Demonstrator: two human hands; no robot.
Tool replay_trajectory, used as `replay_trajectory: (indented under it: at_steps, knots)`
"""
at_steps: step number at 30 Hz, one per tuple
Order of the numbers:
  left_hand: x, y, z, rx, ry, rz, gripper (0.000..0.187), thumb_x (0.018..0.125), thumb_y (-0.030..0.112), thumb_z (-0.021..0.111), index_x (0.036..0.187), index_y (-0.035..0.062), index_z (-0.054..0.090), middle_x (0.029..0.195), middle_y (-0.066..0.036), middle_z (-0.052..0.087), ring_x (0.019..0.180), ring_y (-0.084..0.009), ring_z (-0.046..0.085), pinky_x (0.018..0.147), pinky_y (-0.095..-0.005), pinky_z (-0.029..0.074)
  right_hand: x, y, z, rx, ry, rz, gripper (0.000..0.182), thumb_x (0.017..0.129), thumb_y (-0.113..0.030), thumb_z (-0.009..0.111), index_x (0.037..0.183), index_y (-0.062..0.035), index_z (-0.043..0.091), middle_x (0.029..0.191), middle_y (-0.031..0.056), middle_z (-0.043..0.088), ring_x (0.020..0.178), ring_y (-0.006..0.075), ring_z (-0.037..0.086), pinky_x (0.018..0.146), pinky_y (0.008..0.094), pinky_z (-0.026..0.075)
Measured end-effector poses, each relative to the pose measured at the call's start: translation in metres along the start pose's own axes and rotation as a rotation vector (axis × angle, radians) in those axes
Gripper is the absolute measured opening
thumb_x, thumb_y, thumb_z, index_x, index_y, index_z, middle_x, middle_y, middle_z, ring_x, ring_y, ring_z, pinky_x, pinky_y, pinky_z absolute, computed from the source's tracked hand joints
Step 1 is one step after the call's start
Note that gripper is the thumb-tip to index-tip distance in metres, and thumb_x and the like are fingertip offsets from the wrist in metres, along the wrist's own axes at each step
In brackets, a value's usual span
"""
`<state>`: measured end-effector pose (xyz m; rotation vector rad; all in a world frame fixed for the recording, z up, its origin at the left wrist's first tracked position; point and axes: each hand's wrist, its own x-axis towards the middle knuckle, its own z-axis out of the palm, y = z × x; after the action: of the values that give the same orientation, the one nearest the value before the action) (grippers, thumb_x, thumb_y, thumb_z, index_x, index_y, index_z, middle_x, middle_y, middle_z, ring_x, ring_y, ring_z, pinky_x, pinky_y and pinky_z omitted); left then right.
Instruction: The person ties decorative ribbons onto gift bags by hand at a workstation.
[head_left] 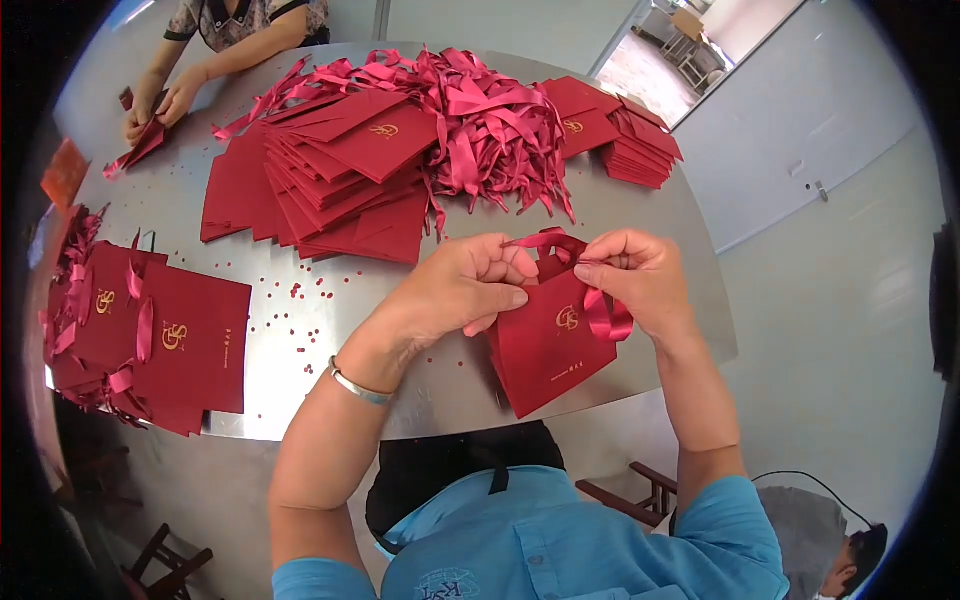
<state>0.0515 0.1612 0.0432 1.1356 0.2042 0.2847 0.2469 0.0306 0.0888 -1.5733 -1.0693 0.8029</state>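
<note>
Left hand (478,285): curling its fingers at the upper left corner of a red bag (560,335), exact grip not showing. Right hand (635,278): pinching a pink ribbon (612,320) at the bag's top edge. Bag: gold-marked, tilting, right of centre. Ribbon heap (495,130): lying on the table (650,215), upper centre. Flat red bags (350,170): fanning out beside it. Ribboned bags (195,345): overlapping at left. Co-worker's hands (160,108): holding a red piece (146,146), upper left.

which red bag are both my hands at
The red bag between your left hand and right hand; the others lie in piles or are by the co-worker.
</note>
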Motion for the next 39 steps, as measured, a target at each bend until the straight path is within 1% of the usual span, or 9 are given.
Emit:
replay_trajectory:
  at_steps: [3,11,24,27,29,30,32,35,39]
  knots:
    - [0.002,-0.005,-0.001,-0.015,-0.057,0.026,0.019,0.086,-0.008,0.057,0.103,-0.0003,0.055,0.084,-0.002,0.058,0.052,-0.0015,0.043,0.042,-0.0161,0.032,0.006,0.008,0.0,0.003,-0.001,0.028,0.012,0.078,0.012,0.069,0.085,0.0024,0.066,0.084,0.0055,0.066,0.071,0.0084,0.062,0.064,0.0212,0.052]
    - [0.008,-0.014,0.001,-0.006,0.06,0.046,0.017,0.087,-0.007,0.058,0.099,0.0039,0.054,0.098,-0.006,0.064,0.054,-0.0005,0.045,0.041,-0.0155,0.031,0.021,0.03,0.008,0.09,-0.032,0.029,0.011,0.077,0.01,0.07,0.086,0.0027,0.068,0.084,0.0074,0.068,0.074,0.0107,0.065,0.07,0.023,0.054]
    - [0.007,-0.015,-0.008,-0.073,-0.037,0.013,0.018,0.086,-0.004,0.061,0.099,0.0063,0.054,0.095,-0.002,0.064,0.056,0.0007,0.043,0.043,-0.0145,0.028,0.028,0.033,0.022,0.151,-0.085,-0.016,0.014,0.075,0.013,0.069,0.084,0.0027,0.069,0.082,0.0074,0.068,0.073,0.0117,0.064,0.068,0.0236,0.053]
    - [0.007,-0.012,-0.003,-0.074,0.027,0.034,0.019,0.085,-0.005,0.062,0.099,0.0061,0.054,0.091,-0.002,0.064,0.061,0.0009,0.047,0.046,-0.0139,0.029,0.027,0.037,0.023,0.126,-0.021,-0.035,0.013,0.075,0.012,0.07,0.084,0.0028,0.069,0.083,0.0072,0.068,0.075,0.0117,0.064,0.069,0.0242,0.053]
    - [0.007,-0.009,0.0,-0.015,0.132,0.047,0.021,0.083,-0.007,0.063,0.097,0.0056,0.055,0.089,-0.002,0.065,0.07,-0.0015,0.055,0.054,-0.0141,0.039,0.027,0.041,0.024,0.13,0.046,-0.09,0.014,0.074,0.012,0.071,0.084,0.0025,0.069,0.086,0.0069,0.067,0.077,0.0119,0.064,0.071,0.0241,0.053]
    - [0.008,-0.01,0.0,-0.014,0.138,0.048,0.021,0.083,-0.007,0.063,0.097,0.0056,0.055,0.089,-0.002,0.065,0.07,-0.0015,0.055,0.054,-0.0141,0.039,0.027,0.043,0.025,0.133,0.041,-0.091,0.014,0.074,0.012,0.071,0.084,0.0025,0.069,0.086,0.0069,0.067,0.077,0.0119,0.064,0.071,0.0241,0.053]
    - [0.009,-0.013,-0.002,0.075,0.13,0.073,0.022,0.08,-0.009,0.064,0.094,0.0055,0.055,0.09,-0.003,0.065,0.079,-0.0047,0.06,0.066,-0.0177,0.047,0.027,0.046,0.025,0.113,0.035,-0.079,0.015,0.074,0.012,0.072,0.084,0.002,0.069,0.087,0.0068,0.067,0.079,0.012,0.063,0.072,0.0237,0.052]
    - [0.009,-0.012,-0.004,0.06,0.13,0.057,0.022,0.079,-0.01,0.064,0.092,0.0058,0.055,0.09,-0.003,0.064,0.084,-0.0076,0.061,0.075,-0.021,0.049,0.028,0.044,0.025,0.175,0.02,-0.055,0.015,0.073,0.012,0.072,0.083,0.0014,0.068,0.086,0.0065,0.067,0.079,0.0122,0.063,0.073,0.0238,0.052]
    - [0.011,-0.015,-0.006,0.111,0.161,0.059,0.023,0.078,-0.01,0.065,0.091,0.0061,0.054,0.089,-0.002,0.063,0.087,-0.0083,0.061,0.075,-0.0213,0.05,0.03,0.049,0.026,0.191,0.044,-0.111,0.011,0.073,0.007,0.075,0.081,0.0003,0.07,0.082,0.0034,0.067,0.072,0.0086,0.061,0.068,0.0219,0.05]
